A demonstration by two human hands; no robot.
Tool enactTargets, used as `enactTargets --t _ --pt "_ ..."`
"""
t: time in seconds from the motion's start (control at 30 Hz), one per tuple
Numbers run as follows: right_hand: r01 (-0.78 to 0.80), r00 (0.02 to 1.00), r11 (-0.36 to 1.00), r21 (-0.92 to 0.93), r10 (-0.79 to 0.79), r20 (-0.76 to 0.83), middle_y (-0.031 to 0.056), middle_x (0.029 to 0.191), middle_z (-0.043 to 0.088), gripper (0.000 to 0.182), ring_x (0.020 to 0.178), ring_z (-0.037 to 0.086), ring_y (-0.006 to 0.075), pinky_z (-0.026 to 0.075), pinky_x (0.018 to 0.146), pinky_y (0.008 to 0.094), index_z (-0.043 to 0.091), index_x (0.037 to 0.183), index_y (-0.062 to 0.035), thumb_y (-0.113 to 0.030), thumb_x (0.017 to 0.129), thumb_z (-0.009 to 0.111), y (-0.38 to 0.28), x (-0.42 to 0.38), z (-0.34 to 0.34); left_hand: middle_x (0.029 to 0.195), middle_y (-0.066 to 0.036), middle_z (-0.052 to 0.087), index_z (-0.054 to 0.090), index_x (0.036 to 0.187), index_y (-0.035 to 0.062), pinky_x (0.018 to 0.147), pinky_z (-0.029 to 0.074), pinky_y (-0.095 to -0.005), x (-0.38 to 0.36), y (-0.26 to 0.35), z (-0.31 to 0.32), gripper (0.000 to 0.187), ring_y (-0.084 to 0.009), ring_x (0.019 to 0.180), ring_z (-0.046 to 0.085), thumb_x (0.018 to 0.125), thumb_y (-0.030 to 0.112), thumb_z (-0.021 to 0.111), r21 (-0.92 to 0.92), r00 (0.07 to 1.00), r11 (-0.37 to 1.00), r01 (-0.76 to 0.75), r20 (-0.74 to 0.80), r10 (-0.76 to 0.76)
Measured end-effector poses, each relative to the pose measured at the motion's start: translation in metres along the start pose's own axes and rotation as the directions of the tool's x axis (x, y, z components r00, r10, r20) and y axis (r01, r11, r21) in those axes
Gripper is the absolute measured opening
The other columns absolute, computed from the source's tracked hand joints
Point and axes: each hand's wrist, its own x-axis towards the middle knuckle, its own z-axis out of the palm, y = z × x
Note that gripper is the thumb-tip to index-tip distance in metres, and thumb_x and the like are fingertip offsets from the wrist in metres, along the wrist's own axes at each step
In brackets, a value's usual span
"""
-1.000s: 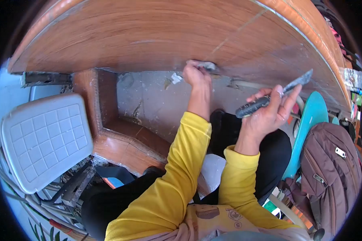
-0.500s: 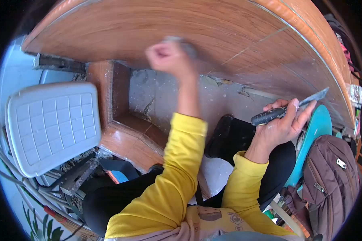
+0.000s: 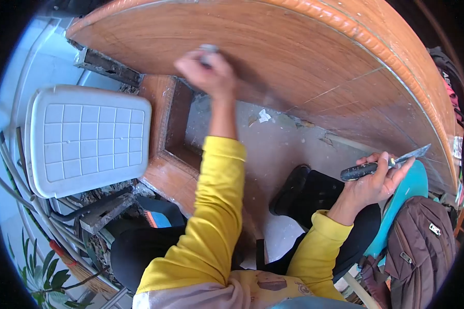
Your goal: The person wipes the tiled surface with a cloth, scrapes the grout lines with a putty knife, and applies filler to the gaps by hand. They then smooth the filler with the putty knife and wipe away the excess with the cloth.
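Note:
My left hand [image 3: 207, 72] is closed on a small greyish thing against the brown wood-look panel [image 3: 294, 56]; what the thing is cannot be made out. On the right, my right hand [image 3: 371, 183] grips a putty knife by its dark, speckled handle [image 3: 359, 171]. The metal blade [image 3: 415, 153] points up and right, close to the panel's lower right part. Thin pale lines run across the panel's right side. A crumpled white scrap [image 3: 264, 116] lies on the dusty floor [image 3: 242, 121] below the panel.
At left are a white plastic lid [image 3: 93, 136], hoses, a brown wood-look frame [image 3: 157, 110] and a leafy plant [image 3: 49, 273]. A brown backpack [image 3: 423, 247] leans beside a teal object [image 3: 410, 190] at right. My black-clad legs are below.
The view has shifted, and most things sit lower or further right in it. My left hand has moved left along the panel. The white scrap on the floor now shows.

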Motion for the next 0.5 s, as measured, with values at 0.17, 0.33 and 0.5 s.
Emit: enactTargets --t 0.17,0.33,0.5 --pt "-0.014 1.000 0.998 0.053 0.014 0.007 0.0051 0.089 0.052 0.066 0.059 0.051 0.0097 0.050 0.046 0.0242 0.030 0.149 -0.0013 0.003 0.088 0.056 -0.003 -0.008 0.010 0.084 -0.012 0.047 0.050 0.079 -0.0017 0.066 0.039 -0.0369 0.088 -0.001 -0.002 0.004 -0.0247 0.072 0.047 0.079 0.002 0.051 -0.025 0.965 0.987 0.156 -0.212 -0.157" --pt "-0.076 0.997 0.995 0.062 0.075 0.021 0.0057 0.089 0.054 0.066 0.060 0.053 0.0098 0.050 0.046 0.0243 0.031 0.148 -0.0018 0.004 0.088 0.057 -0.005 -0.021 0.033 0.078 -0.015 0.047 0.051 0.078 0.0012 0.066 0.040 -0.0411 0.015 0.101 0.015 0.003 -0.0302 0.074 0.049 0.076 0.000 0.053 -0.227 0.993 0.969 0.094 0.085 -0.077" --pt "0.000 0.992 0.997 0.076 -0.009 0.128 0.0065 0.091 0.057 0.066 0.064 0.056 0.0104 0.051 0.049 0.0252 0.031 0.148 -0.0012 0.003 0.088 0.058 -0.022 -0.028 0.051 0.083 -0.018 0.050 0.054 0.081 0.0019 0.075 0.043 -0.0430 -0.012 0.109 0.014 0.009 -0.0342 0.082 0.050 0.072 0.002 0.055 -0.289 0.974 0.941 0.176 0.187 -0.125"
